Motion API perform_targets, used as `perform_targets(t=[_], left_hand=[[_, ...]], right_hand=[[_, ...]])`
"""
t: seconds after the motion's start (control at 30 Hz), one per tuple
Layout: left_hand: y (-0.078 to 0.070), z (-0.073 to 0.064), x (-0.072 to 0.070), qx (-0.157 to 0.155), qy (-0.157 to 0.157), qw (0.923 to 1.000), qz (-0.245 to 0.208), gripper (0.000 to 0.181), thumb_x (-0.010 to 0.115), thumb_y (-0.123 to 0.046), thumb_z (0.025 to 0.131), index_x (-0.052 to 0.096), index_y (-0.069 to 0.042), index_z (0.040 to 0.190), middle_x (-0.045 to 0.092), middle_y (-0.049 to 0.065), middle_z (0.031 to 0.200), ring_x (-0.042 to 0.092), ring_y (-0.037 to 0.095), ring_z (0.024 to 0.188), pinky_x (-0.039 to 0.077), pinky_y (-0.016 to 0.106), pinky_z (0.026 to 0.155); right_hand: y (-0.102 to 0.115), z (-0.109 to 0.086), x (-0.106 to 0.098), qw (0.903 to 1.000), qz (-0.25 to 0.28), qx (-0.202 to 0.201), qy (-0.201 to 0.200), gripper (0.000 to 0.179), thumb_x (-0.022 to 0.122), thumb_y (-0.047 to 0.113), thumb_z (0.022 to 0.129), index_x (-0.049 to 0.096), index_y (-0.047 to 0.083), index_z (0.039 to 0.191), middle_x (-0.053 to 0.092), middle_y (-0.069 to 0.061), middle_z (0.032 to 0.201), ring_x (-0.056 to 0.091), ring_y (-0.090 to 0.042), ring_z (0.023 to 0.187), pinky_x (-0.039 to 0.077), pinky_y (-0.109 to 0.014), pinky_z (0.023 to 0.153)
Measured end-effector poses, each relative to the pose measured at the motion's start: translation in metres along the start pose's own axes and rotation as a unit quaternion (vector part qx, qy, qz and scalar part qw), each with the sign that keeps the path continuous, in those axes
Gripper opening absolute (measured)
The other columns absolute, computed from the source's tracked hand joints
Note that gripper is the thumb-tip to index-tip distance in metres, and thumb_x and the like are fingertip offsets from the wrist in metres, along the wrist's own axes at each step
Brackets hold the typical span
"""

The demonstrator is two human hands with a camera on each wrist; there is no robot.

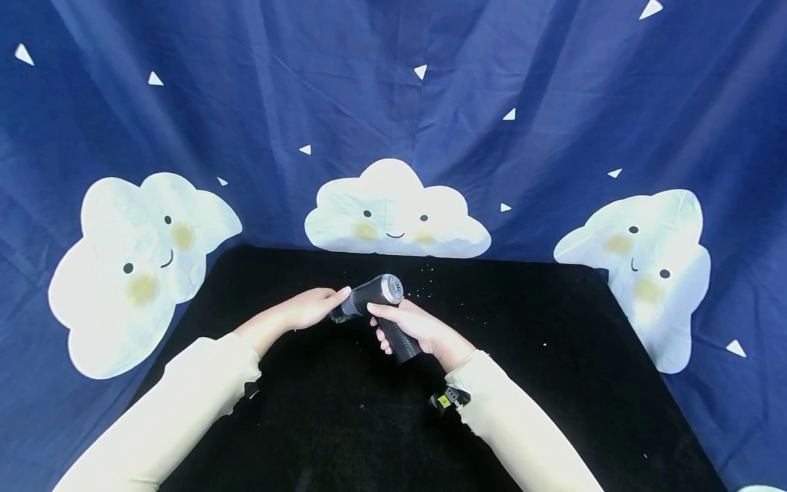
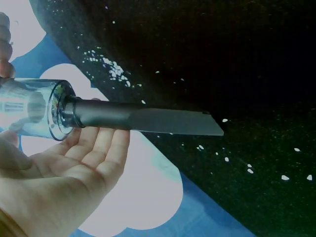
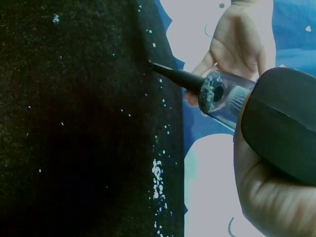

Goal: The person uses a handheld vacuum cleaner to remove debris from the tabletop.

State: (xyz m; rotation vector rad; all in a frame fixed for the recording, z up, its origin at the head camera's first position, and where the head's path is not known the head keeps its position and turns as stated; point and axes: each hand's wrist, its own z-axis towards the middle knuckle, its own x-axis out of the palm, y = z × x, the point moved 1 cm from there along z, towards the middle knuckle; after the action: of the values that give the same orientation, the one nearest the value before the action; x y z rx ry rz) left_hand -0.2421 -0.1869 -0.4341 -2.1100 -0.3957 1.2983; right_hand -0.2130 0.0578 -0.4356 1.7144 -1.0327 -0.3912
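Observation:
A dark handheld vacuum cleaner (image 1: 365, 294) is held above the far part of the black table. My right hand (image 1: 418, 324) grips its handle (image 1: 399, 342), with the fingers wrapped round it. At the front, my left hand (image 1: 310, 307) touches the vacuum; in the left wrist view its fingers lie fairly straight beneath the clear dust cup (image 2: 29, 106) and the black flat nozzle (image 2: 148, 118). Small bits show inside the cup in the right wrist view. White crumbs (image 3: 157, 180) lie scattered on the table, thickest in one patch near its edge.
The black table (image 1: 295, 424) carries a few more stray specks. Behind and beside it hangs a blue curtain (image 1: 356, 82) with smiling white clouds (image 1: 399, 198). A small device (image 1: 451, 398) is strapped at the right wrist.

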Motion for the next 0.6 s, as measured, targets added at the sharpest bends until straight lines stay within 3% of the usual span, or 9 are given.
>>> perform_targets(t=[0.3,0.6], left_hand=[[0.004,-0.006,-0.001,-0.001,0.005,1.0,0.002,0.076,0.028,-0.067,0.101,0.066,-0.004,0.115,0.062,0.009,0.099,0.057,0.024,0.09,0.045,0.044,0.084],[0.015,-0.013,-0.008,-0.017,0.02,0.9996,-0.009,0.08,0.03,-0.071,0.099,0.063,-0.003,0.125,0.063,0.01,0.108,0.058,0.031,0.103,0.044,0.048,0.091]], right_hand=[[-0.004,0.002,0.005,1.0,0.0,-0.004,0.006,0.045,0.066,0.045,0.094,0.058,0.001,0.102,0.058,-0.006,0.07,0.058,-0.014,0.056,0.053,-0.028,0.057],[-0.008,0.007,0.018,0.9999,0.0,-0.014,0.002,0.046,0.065,0.043,0.095,0.057,-0.002,0.103,0.058,-0.006,0.07,0.058,-0.014,0.056,0.053,-0.028,0.057]])
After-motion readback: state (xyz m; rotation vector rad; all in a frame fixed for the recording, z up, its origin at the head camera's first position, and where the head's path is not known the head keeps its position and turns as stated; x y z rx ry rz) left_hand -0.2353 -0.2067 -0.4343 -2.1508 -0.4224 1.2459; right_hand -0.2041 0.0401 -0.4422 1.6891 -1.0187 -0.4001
